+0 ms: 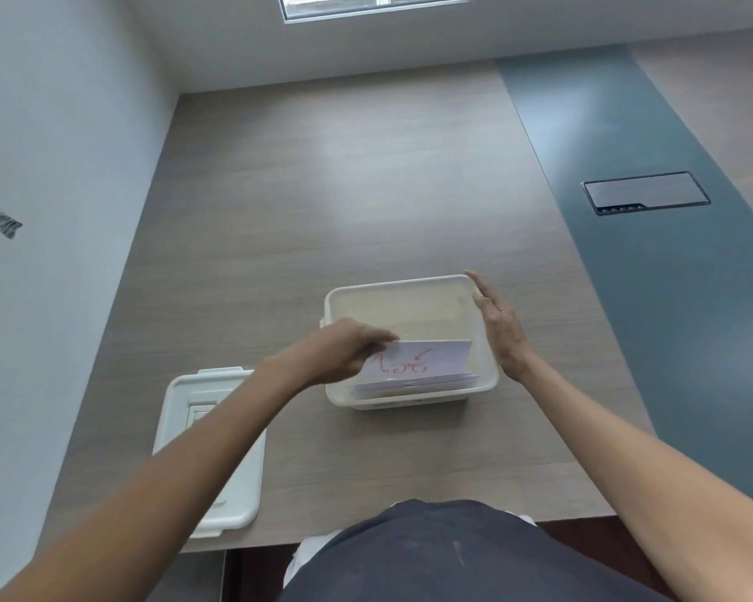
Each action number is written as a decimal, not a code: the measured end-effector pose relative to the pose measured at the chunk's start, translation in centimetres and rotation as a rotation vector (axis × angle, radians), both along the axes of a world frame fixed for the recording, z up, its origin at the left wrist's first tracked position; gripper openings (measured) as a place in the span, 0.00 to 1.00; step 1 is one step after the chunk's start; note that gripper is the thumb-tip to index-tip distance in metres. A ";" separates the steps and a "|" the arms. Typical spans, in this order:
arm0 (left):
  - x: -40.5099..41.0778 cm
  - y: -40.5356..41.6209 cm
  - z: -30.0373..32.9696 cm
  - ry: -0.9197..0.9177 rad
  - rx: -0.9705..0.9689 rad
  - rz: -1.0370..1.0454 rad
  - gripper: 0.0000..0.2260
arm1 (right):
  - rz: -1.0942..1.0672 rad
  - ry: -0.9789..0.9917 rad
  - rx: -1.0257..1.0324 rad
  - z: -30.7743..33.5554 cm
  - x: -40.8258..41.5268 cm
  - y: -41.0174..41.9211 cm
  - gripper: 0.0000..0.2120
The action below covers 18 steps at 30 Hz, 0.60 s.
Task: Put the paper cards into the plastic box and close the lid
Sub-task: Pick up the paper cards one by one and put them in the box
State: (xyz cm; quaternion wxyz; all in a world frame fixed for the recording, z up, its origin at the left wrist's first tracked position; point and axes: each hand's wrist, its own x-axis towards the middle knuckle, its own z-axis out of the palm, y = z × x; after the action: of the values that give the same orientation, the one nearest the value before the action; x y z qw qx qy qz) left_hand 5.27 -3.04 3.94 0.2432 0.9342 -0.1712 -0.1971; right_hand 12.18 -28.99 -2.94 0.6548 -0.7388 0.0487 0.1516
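Observation:
An open white plastic box stands on the wooden table in front of me. My left hand pinches a white paper card with red writing by its left edge, holding it upright inside the near part of the box. Below the card, several more white cards lie stacked against the box's near wall. My right hand rests flat with fingers straight against the outside of the box's right wall. The white lid lies on the table to the left, partly hidden by my left forearm.
The wooden table stretches away to a white wall at the left and back. A blue-grey strip runs along the right, with a dark cable hatch set in it. The table's near edge is at my body.

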 end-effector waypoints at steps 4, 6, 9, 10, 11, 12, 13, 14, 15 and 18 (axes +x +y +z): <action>-0.8 -1.4 -1.2 0.161 -0.020 0.007 0.16 | -0.016 -0.023 -0.028 -0.3 0.1 0.3 0.19; -1.1 -1.9 -1.3 0.270 -0.012 0.006 0.17 | -0.018 -0.028 -0.048 -0.6 0.2 0.3 0.19; -1.2 -2.2 -1.1 0.376 -0.023 0.002 0.17 | -0.019 -0.040 -0.062 -1.0 0.2 0.1 0.19; -1.2 -2.1 -1.0 0.392 -0.025 0.004 0.16 | -0.020 -0.048 -0.077 -1.0 0.3 0.1 0.19; -1.0 -2.0 -1.0 0.399 -0.031 0.010 0.16 | -0.020 -0.056 -0.094 -1.0 0.3 0.2 0.20; -0.8 -1.9 -1.0 0.395 -0.042 0.023 0.17 | -0.019 -0.065 -0.115 -1.0 0.4 0.2 0.20; -0.6 -1.8 -1.1 0.367 -0.066 0.043 0.18 | -0.012 -0.077 -0.147 -1.0 0.4 0.2 0.20; -0.3 -1.5 -1.3 0.299 -0.100 0.065 0.18 | 0.002 -0.100 -0.200 -1.0 0.4 0.2 0.21; 0.0 -1.3 -1.4 0.189 -0.145 0.083 0.19 | 0.026 -0.140 -0.283 -1.0 0.5 0.2 0.21; 1.3 -0.3 -2.5 -0.254 -0.139 0.120 0.19 | 0.127 -0.285 -0.665 -1.1 1.0 0.0 0.25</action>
State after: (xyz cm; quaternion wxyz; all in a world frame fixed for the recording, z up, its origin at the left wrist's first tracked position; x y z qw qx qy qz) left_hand 6.59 -3.39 1.44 0.2948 0.9411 -0.1577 -0.0504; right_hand 13.18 -28.97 -4.01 0.3683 -0.9266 -0.0422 0.0632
